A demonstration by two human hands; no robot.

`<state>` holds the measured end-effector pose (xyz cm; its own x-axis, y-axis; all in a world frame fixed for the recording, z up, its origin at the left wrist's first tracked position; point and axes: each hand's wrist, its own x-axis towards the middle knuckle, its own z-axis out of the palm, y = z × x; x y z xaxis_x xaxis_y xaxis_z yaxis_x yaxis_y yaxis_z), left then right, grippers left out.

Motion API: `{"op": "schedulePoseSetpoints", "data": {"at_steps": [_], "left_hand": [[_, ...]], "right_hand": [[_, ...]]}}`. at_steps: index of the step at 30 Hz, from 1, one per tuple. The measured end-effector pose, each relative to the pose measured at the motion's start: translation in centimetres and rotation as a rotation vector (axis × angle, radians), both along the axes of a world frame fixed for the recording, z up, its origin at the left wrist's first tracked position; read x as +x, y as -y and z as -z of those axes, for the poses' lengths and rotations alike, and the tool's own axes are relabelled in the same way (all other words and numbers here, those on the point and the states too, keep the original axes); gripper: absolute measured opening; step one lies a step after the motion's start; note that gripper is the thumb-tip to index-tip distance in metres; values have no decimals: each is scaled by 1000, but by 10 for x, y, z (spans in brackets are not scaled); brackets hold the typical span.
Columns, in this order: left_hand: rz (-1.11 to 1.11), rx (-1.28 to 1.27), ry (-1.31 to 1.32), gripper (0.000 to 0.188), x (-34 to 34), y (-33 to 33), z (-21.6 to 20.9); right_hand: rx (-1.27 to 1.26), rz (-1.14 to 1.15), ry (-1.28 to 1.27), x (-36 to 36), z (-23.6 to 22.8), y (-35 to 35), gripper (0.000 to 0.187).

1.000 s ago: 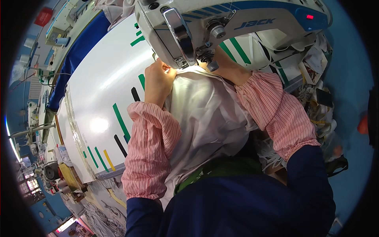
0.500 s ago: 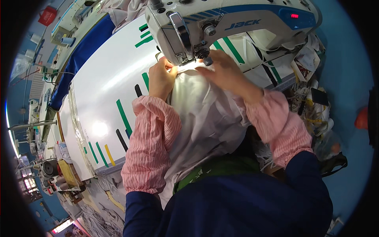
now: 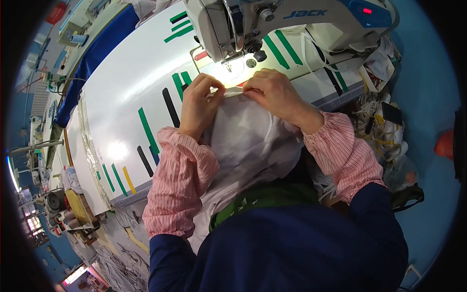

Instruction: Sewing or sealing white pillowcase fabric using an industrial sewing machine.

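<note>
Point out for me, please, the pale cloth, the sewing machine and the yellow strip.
Pale cloth point(image 3: 255, 134): head view, on the middle of its draped part.
Sewing machine point(image 3: 292, 19): head view, on its horizontal arm.
Yellow strip point(image 3: 129, 180): head view, halfway along its length.

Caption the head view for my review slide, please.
Left hand and right hand pinch the edge of pale fabric before the brightly lit sewing machine.

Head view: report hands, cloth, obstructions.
Left hand, right hand: both pinching cloth at its far edge. Cloth loosely draped. Sewing machine just beyond; nothing visibly blocking hands.
</note>
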<state>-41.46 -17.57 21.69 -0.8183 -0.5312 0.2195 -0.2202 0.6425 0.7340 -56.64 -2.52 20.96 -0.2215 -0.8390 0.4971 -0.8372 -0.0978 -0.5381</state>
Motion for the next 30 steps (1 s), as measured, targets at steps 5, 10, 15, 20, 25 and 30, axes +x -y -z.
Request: {"op": "schedulePoseSetpoints", "data": {"at_steps": [5,10,15,20,25,30], "left_hand": [[296,-89,-145,19,1,3,-2],[250,4,-26,16,0,3,-3],[281,-9,7,14,0,4,-5],[276,-26,-37,13,2,-3,-11],[298,-201,-101,15,3,-7,-17],[367,-294,-133,14,1,-6,-19]], "right_hand": [[23,17,61,0,-1,-6,11],[25,-5,49,-2,-5,-7,11],[-35,-24,-4,0,-10,-10,14],[-91,-38,-147,2,-15,-16,18],[-102,-91,-208,0,-19,-23,19],[68,-192,127,-5,-28,-27,14]]}}
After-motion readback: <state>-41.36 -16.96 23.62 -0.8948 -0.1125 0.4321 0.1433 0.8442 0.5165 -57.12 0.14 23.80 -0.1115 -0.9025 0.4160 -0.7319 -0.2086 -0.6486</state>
